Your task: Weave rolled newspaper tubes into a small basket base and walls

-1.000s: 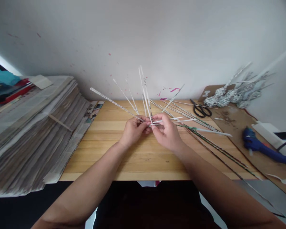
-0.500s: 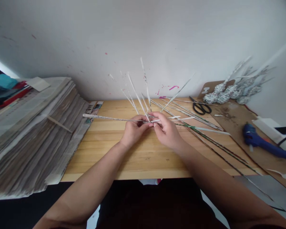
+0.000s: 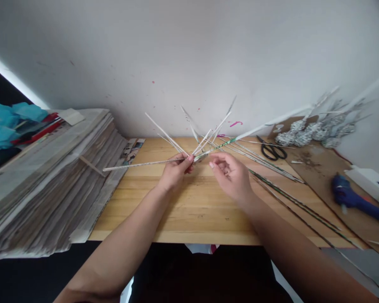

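Note:
My left hand [image 3: 174,171] pinches the crossing point of several thin rolled-newspaper tubes [image 3: 166,135] between thumb and fingers, above the wooden table. The tubes fan out upward from the grip, and one sticks out to the left. A long green and white paper tube [image 3: 255,127] runs from the same bundle up to the right. My right hand [image 3: 232,176] is just right of the bundle, with fingers loosely bent and the thumb apart; I see nothing in it. Where the tubes cross is partly hidden by my left fingers.
Loose paper tubes [image 3: 284,188] lie on the table's [image 3: 189,219] right side. Black scissors [image 3: 273,152], a blue glue gun [image 3: 350,195] and foil-like woven pieces [image 3: 298,132] are at the right. A tall stack of newspapers [image 3: 60,185] stands at left. The wall is behind.
My right hand has let go of the crossed tubes and moved right. The bundle has turned in my left hand, and the green and white tube now points up to the right.

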Demonstrator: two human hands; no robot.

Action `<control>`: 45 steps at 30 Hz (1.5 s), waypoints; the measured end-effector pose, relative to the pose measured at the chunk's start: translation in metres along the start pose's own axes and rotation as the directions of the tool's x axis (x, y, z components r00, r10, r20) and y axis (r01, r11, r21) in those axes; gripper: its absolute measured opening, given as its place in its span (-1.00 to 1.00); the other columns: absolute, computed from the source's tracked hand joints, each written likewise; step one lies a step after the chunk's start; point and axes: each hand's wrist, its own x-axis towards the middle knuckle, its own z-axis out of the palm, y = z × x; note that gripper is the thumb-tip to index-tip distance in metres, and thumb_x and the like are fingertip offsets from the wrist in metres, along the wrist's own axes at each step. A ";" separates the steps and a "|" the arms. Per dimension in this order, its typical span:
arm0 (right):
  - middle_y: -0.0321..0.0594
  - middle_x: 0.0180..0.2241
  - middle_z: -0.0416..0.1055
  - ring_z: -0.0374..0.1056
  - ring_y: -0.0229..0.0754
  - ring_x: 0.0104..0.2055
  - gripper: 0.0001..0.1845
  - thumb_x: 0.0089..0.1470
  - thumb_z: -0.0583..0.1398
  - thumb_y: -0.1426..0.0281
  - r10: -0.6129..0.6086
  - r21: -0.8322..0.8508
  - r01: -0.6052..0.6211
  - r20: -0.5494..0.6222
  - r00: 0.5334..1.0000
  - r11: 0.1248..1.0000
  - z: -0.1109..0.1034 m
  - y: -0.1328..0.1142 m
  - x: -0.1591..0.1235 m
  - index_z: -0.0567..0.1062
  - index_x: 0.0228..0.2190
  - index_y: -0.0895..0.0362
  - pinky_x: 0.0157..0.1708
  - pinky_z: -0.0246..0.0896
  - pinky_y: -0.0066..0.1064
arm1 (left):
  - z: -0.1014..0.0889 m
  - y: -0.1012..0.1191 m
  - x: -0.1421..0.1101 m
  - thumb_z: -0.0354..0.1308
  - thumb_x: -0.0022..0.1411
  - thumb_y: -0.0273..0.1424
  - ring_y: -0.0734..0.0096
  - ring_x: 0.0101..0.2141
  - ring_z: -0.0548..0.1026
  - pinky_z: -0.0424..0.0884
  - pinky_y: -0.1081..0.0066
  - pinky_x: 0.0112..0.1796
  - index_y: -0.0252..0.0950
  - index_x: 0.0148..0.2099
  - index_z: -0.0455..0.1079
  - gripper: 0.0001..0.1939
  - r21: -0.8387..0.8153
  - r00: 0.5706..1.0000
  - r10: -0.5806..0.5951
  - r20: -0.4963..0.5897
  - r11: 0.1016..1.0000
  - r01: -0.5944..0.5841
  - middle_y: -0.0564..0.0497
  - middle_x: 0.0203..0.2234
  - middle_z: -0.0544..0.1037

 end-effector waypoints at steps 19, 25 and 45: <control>-0.20 -0.35 0.55 0.52 -0.25 -0.46 -0.64 0.21 0.17 0.11 0.212 0.203 -0.265 0.249 0.945 0.943 0.001 0.005 0.005 0.52 -0.21 0.15 -0.61 0.32 -0.53 | 0.005 0.003 -0.006 0.50 -0.09 -0.24 0.63 -0.60 0.35 0.25 0.58 -0.58 -0.36 -0.37 0.42 -0.61 -0.094 0.975 -0.196 0.109 0.974 0.206 0.11 -0.59 0.43; -0.23 -0.43 0.53 0.49 -0.27 -0.54 -0.64 0.14 0.22 0.09 0.287 0.257 -0.345 0.238 0.928 0.903 0.003 0.004 0.006 0.51 -0.30 0.16 -0.66 0.28 -0.55 | 0.005 0.003 -0.006 0.54 -0.15 -0.26 0.64 -0.62 0.34 0.23 0.60 -0.60 -0.36 -0.36 0.42 -0.58 -0.116 0.971 -0.217 0.103 0.967 0.228 0.11 -0.61 0.43; -0.26 -0.42 0.54 0.54 -0.20 -0.46 -0.61 0.09 0.25 0.03 0.399 0.339 -0.441 0.189 0.897 0.831 0.008 0.001 0.004 0.45 -0.33 0.12 -0.54 0.46 -0.46 | 0.008 0.003 -0.005 0.54 -0.18 -0.25 0.63 -0.60 0.37 0.30 0.63 -0.57 -0.36 -0.31 0.39 -0.52 -0.171 0.980 -0.192 0.047 0.965 0.198 0.11 -0.62 0.45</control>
